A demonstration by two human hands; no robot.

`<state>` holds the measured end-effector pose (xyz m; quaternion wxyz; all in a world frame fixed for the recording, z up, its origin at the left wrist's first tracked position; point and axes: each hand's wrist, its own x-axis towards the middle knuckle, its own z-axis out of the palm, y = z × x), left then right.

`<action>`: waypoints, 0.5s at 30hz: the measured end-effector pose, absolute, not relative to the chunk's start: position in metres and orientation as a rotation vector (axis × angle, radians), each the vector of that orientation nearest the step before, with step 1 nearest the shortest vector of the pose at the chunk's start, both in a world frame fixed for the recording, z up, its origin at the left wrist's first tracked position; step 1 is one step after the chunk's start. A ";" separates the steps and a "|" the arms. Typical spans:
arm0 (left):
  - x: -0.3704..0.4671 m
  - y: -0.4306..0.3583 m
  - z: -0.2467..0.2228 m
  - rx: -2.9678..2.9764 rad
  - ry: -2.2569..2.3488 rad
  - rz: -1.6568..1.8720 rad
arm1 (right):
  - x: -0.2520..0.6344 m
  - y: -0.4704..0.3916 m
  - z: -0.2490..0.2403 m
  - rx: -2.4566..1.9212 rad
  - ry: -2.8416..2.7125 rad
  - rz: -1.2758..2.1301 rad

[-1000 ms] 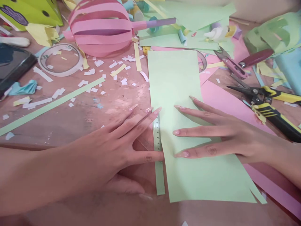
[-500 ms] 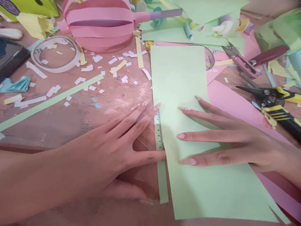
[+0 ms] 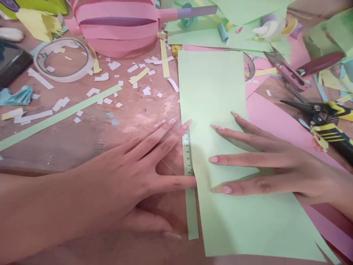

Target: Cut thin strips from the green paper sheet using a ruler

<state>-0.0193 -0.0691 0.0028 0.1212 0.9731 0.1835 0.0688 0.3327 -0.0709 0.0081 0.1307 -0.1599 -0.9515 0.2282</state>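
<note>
A sheet of light green paper (image 3: pixel 212 88) lies in front of me, with a cut slit at its lower right corner. Spread flat on it is my right hand (image 3: pixel 264 158), fingers apart. Along the sheet's left edge shows a clear ruler (image 3: pixel 187 151), mostly hidden, and a narrow green paper strip (image 3: pixel 191 217) shows below it. My left hand (image 3: pixel 140 165) rests with fingers stretched out, its fingertips touching the ruler and the edge of the sheet. Another long green strip (image 3: pixel 60 116) lies on the table to the left.
A pink paper lantern (image 3: pixel 118 27) stands at the back, beside a roll of tape (image 3: pixel 40 62). Yellow-black pliers (image 3: pixel 320 114), a pink-handled cutting tool (image 3: pixel 289 73) and a glue bottle (image 3: pixel 271 29) lie to the right. White paper scraps (image 3: pixel 147 91) litter the table.
The view has shifted slightly. Both hands and the green sheet keep nearly the same positions.
</note>
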 end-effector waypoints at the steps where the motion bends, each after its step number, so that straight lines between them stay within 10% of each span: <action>1: -0.019 -0.069 0.003 2.842 0.531 0.210 | 0.333 -0.071 0.008 -0.471 -2.761 0.663; 15: -0.019 -0.069 0.002 2.815 0.546 0.149 | 0.335 -0.072 0.005 -0.431 -2.762 0.649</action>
